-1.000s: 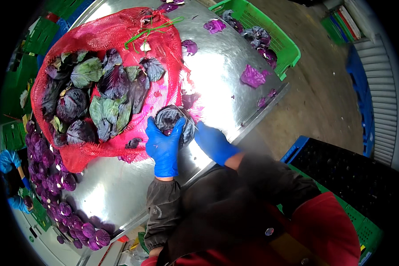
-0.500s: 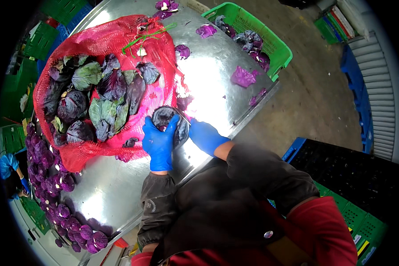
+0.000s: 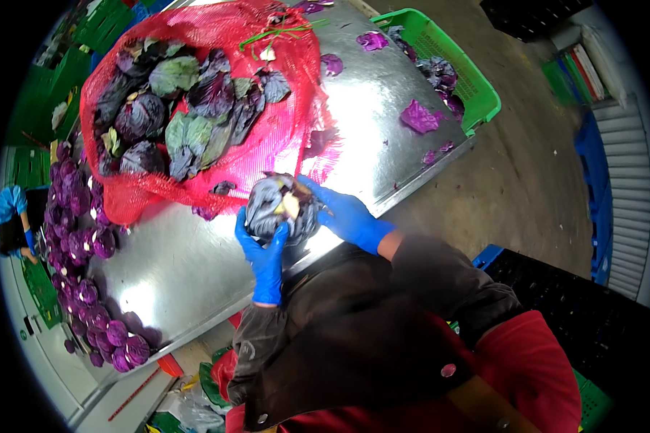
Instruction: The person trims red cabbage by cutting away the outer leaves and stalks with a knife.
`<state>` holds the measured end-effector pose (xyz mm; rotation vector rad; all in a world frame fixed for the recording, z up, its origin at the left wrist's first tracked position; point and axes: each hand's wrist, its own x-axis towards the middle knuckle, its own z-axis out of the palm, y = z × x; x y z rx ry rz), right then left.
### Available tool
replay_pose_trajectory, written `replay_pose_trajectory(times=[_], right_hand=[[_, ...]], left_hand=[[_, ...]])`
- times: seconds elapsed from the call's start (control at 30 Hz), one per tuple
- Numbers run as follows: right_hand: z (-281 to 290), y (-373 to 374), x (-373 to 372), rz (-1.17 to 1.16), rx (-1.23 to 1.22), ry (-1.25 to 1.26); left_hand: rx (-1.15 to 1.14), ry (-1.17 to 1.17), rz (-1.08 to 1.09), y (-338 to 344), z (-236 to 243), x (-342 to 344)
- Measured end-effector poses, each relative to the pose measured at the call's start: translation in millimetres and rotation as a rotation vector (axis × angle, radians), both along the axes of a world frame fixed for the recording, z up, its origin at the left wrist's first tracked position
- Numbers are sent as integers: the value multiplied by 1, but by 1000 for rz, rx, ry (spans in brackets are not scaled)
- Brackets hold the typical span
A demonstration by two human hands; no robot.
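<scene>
Both blue-gloved hands, left hand [image 3: 263, 252] and right hand [image 3: 347, 215], have their fingers wrapped around a red cabbage [image 3: 278, 208] at the near edge of the steel table [image 3: 195, 267], its pale cut stem facing up. Behind it lies an open red mesh sack [image 3: 282, 137] of cabbages, then a green crate [image 3: 477, 86].

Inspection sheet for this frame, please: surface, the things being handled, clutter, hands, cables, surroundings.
Surface: shiny metal table, wet-looking, with purple leaf scraps on it.
Things in hand: one red cabbage, cut stem end facing up, held over the table's near edge.
Clutter: open red net sack full of untrimmed cabbages; row of trimmed cabbages along the table's left side; loose purple leaf.
Hands: left hand in a blue glove cups the cabbage from below; right hand, also gloved, grips its right side.
Cables: nothing seen.
Surroundings: green crate holding leaf trimmings at the far right corner; black crate on the floor; another person's blue sleeve at far left.
</scene>
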<state>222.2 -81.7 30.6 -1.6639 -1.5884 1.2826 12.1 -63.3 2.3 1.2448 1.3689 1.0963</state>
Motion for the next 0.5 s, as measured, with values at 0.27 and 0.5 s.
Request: replay_pose_trajectory(times=[0.27, 0.5], right_hand=[[-25, 22, -8, -182, -194, 304], [-55, 139, 79, -464, -151, 101]], left_hand=[[-12, 124, 368, -16, 10, -13], [-137, -38, 327, -29, -3, -46]])
